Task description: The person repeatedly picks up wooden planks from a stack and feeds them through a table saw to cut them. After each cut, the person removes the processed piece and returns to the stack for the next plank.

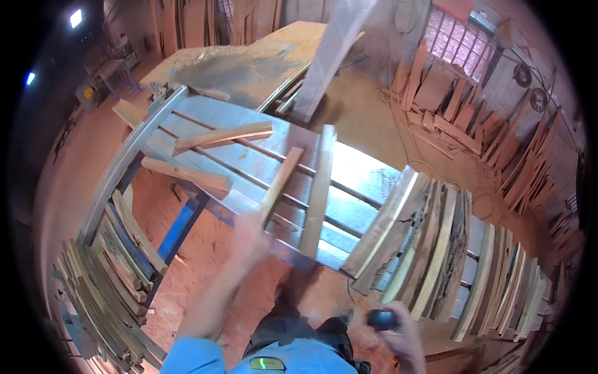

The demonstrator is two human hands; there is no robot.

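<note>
My left hand [252, 240], a little blurred, is closed around the near end of a short wooden strip [281, 184] on the metal table [358, 171]. A longer wooden strip [319, 190] lies just to its right, across the table's slots. Two more wood pieces are to the left: a pale block [224, 137] on the tabletop and another block [187, 174] reaching over the near edge. Low on the right, my right hand [403, 333] is wrapped around a small dark rounded object [382, 319], whose kind I cannot make out.
Several rough boards [430, 243] lie side by side along the table's right part. A stack of strips [103, 299] stands at the lower left, beside the blue table leg [180, 230]. A grey upright post [333, 56] rises behind the table. Offcuts [458, 128] lean along the far right wall.
</note>
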